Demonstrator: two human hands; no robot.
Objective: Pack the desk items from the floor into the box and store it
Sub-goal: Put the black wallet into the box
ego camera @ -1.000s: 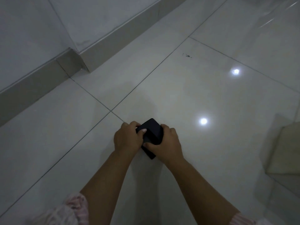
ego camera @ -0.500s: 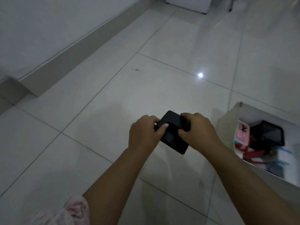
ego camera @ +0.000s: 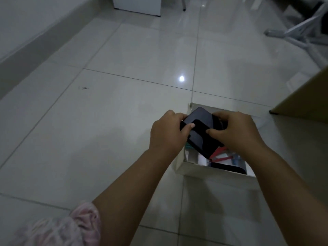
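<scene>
A flat black rectangular item (ego camera: 200,128) hangs tilted over the open white box (ego camera: 204,171) on the tiled floor. My left hand (ego camera: 166,135) grips its left end, thumb on top. My right hand (ego camera: 236,132) grips its right end. Inside the box lie a red-handled item (ego camera: 220,155), another black object (ego camera: 229,167) and other things partly hidden by my hands and the black item.
A brown cardboard flap or panel (ego camera: 305,100) stands at the right. White chair legs (ego camera: 298,32) are at the far right, a white cabinet (ego camera: 138,4) at the back. A wall with skirting (ego camera: 26,55) runs along the left.
Both hands carried the black item to the right, from over bare floor to above the open box. The view swung right, bringing the box under my hands.
</scene>
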